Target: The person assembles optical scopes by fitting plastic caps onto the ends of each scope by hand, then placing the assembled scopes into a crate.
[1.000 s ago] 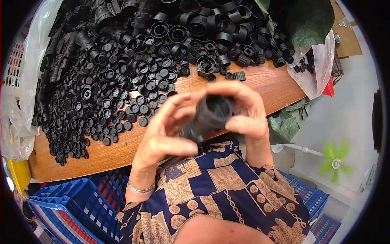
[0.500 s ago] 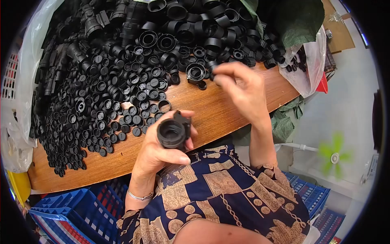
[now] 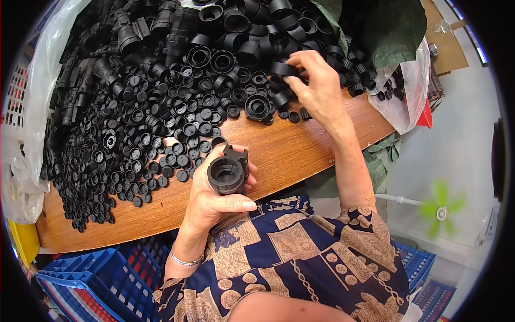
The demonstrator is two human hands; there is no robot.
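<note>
My left hand [image 3: 214, 198] is wrapped round a black cylindrical housing [image 3: 226, 174]. Its round open end faces up toward me, and a clamp-like block juts from its far side. At the right part of the pile, the thumb and fingers of my right hand [image 3: 317, 86] close on a wide black ring [image 3: 282, 68]. Just below that ring, a flanged black ring [image 3: 258, 107] lies on the wood, with small black caps [image 3: 293, 117] near it.
Small black caps [image 3: 129, 155] are heaped across the left of the wooden table [image 3: 289, 142]. Black scope-like bodies [image 3: 126, 32] lie behind them. A clear plastic bag [image 3: 410, 99] hangs at the right edge. Blue crates [image 3: 96, 273] stand below, and a green fan [image 3: 441, 213] is at the right.
My right hand has moved away from me, up to the pile, and its fingers have closed on a wide black ring. My left hand still holds the housing, tipped slightly.
</note>
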